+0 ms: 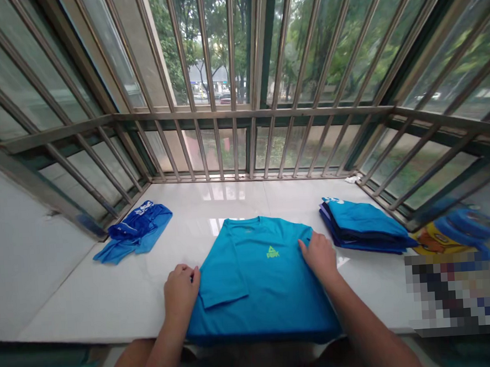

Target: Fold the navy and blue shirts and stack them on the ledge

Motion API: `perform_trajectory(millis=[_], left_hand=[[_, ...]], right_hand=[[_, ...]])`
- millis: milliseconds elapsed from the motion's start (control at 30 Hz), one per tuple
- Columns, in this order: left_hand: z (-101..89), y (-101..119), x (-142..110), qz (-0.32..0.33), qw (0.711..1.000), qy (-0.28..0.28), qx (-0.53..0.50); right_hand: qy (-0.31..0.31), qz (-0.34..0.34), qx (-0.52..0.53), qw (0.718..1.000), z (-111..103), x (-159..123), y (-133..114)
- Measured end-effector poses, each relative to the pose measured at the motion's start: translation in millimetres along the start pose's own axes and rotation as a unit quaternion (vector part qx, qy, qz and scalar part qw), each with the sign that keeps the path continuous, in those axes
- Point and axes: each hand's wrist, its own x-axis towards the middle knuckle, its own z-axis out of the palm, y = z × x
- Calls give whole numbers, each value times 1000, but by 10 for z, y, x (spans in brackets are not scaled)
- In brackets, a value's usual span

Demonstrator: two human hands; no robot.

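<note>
A teal T-shirt (276,292) with a small yellow-green logo on the chest lies spread in front of me, collar pointing away. Its left sleeve is laid across the body, and its lower part reaches the front edge of the white ledge (123,307). My left hand (182,290) is closed at the shirt's left edge beside the sleeve, fingers curled and thumb against the cloth. At the far right shoulder, my right hand (321,256) pinches the shirt's edge between thumb and fingers.
Crumpled blue clothing (137,229) lies at the left. A stack of folded blue and dark garments (366,223) sits at the right, near a blue-and-yellow container (451,232). Metal window bars (235,117) enclose the back and sides. A pixelated patch covers the right front.
</note>
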Motion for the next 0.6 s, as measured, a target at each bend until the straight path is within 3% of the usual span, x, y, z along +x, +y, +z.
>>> perform_trajectory(millis=[100, 200, 267, 367, 467, 533, 600], left_hand=[[15, 350, 115, 100, 994, -18, -49], [80, 855, 276, 240, 954, -64, -170], [126, 1153, 396, 276, 924, -101, -244], [169, 1432, 563, 275, 898, -138, -314], [210, 1554, 670, 239, 894, -155, -347], [268, 1604, 709, 187, 891, -176, -375], [360, 1648, 737, 120, 884, -205, -402]], right_hand=[[-39, 51, -2, 998, 22, 173, 407], [-62, 62, 20, 996, 23, 362, 495], [-66, 65, 36, 995, -17, 457, 461], [-35, 63, 61, 996, -151, 487, 361], [7, 42, 89, 995, -314, 317, 209], [21, -51, 115, 992, -401, 85, 66], [-20, -219, 122, 968, -461, -209, -96]])
